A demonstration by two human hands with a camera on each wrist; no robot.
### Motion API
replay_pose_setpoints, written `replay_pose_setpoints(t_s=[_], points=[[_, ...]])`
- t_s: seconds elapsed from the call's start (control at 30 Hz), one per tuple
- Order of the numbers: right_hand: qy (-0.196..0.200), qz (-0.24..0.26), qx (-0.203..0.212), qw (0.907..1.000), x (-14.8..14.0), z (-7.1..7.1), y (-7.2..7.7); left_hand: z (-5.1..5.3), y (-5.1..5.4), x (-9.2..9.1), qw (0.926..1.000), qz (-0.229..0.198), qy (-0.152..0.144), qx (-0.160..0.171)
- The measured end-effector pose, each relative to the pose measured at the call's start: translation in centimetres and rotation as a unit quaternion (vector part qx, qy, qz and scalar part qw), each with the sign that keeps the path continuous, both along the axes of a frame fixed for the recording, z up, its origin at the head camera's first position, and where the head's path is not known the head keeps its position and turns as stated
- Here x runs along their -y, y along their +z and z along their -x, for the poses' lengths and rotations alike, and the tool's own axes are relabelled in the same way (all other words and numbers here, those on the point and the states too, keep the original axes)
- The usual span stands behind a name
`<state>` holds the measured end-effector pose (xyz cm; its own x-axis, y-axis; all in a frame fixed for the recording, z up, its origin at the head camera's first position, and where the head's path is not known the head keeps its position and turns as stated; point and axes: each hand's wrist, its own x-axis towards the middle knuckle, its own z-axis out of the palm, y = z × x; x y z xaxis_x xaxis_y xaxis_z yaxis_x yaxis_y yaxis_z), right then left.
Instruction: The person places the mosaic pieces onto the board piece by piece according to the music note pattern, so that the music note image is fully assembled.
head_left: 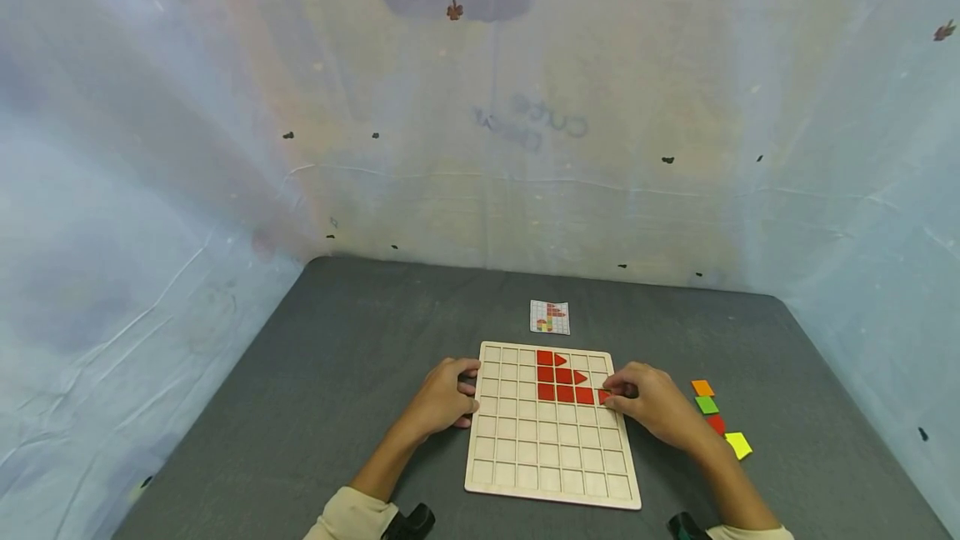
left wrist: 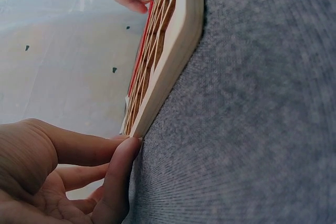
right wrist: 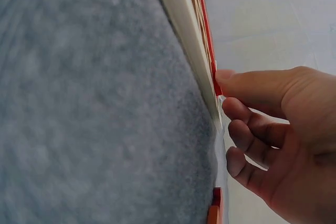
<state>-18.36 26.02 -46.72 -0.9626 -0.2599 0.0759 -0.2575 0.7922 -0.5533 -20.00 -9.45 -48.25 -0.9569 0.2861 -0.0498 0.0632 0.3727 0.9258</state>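
A pale wooden grid board [head_left: 551, 448] lies on the table. Red square tiles [head_left: 545, 374] and two red triangles [head_left: 580, 377] fill cells in its upper rows, stepping out to the right. At the left edge, my left hand [head_left: 442, 397] pinches the board's rim between thumb and finger, seen closely in the left wrist view. My right hand [head_left: 656, 402] pinches a small red tile [head_left: 603, 397] at the right end of the third row. Fingers hide part of that tile, so its full shape cannot be told. In the right wrist view, the thumb [right wrist: 252, 85] touches red at the board's edge.
Beyond the board lies a small printed card [head_left: 550, 317] with a coloured grid picture. To the right of my right hand are loose tiles: orange [head_left: 702, 388], green [head_left: 707, 405], red [head_left: 717, 423] and yellow [head_left: 738, 445]. A grey cloth covers the table [head_left: 360, 307]; pale sheeting hangs behind.
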Motion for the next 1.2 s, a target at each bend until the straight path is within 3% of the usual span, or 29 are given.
replay_pose_setpoints(t_s=[0.3, 0.63, 0.97, 1.2], points=[[-0.012, -0.014, 0.010, 0.9998, -0.1, 0.1, -0.1, -0.1, -0.1, 0.0, 1.0000, 0.002, 0.003, 0.000], [0.013, -0.024, 0.004, 0.9996, -0.2, 0.2, -0.1, -0.1, -0.1, 0.0, 1.0000, 0.001, 0.001, -0.002], [0.019, 0.004, 0.014, 0.9997, -0.4, 0.0, 0.2, 0.0, 0.0, -0.1, 1.0000, -0.002, 0.003, 0.001], [0.006, 0.026, -0.005, 0.9996, -1.5, -0.1, 0.7, -0.1, 0.2, -0.1, 1.0000, -0.001, 0.003, 0.005]])
